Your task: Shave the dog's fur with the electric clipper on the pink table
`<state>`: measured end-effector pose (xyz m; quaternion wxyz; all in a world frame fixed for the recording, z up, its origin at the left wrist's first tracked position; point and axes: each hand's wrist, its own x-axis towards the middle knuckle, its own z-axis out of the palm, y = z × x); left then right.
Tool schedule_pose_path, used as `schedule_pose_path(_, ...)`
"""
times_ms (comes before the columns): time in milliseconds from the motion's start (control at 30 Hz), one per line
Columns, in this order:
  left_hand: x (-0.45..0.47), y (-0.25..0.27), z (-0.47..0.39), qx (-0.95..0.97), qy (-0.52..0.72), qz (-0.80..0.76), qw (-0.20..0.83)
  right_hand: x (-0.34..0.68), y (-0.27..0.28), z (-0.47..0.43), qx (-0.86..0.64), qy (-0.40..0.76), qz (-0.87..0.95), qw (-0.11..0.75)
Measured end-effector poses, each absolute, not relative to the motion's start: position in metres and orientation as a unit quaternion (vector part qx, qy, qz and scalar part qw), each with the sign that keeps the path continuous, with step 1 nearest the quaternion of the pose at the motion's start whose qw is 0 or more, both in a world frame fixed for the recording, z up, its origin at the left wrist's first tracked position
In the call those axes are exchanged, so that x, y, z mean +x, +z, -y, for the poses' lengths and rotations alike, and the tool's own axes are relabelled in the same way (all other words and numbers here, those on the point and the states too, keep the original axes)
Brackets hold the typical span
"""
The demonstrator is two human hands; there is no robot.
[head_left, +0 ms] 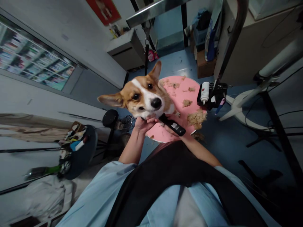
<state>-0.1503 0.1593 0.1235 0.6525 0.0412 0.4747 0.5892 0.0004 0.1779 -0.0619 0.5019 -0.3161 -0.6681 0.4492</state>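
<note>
A brown-and-white corgi [140,91] is on a round pink table [175,96], its head tilted and raised towards me. My left hand [144,125] is cupped under the dog's chin, with the fingers against its jaw and throat. A black hair clipper [174,125] lies in my right hand [170,130], its head end close to the dog's neck below the muzzle. The clipper covers part of that hand's fingers. Whether the blade touches the fur I cannot tell. Several tufts of cut fur [197,119] are scattered over the table.
At the table's right edge a black tray [216,99] bears a white bottle [204,91] and scissors. A metal grooming arm [232,44] rises there and crosses overhead. A dark round side table [87,154] with tools stands left. A white stand base [243,107] is on the right floor.
</note>
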Motion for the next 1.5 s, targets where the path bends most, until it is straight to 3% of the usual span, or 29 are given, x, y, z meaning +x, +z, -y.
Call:
schedule_pose_path(400,-0.137,0.133,-0.174,0.073,0.606,-0.457,0.647,-0.022,-0.059,-0.161,-0.298,0.396,0.642,0.585)
schedule_pose_path(867,-0.129,0.136,-0.187,0.068,0.609,-0.464,0.64,-0.061,-0.06,-0.16,-0.295,0.413,0.664,0.549)
schedule_pose_path(1100,-0.126,0.134,-0.183,0.065,0.592,-0.48,0.644,-0.068,-0.065,-0.151,-0.271,0.333,0.694,0.578)
schedule_pose_path(1367,-0.131,0.132,-0.189,0.105,0.595,-0.457,0.652,-0.074,-0.072,-0.148,-0.371,0.36,0.722,0.461)
schedule_pose_path(1500,-0.14,0.132,-0.182,0.127,0.594,-0.479,0.634,-0.074,-0.075,-0.14,-0.314,0.329,0.739,0.496)
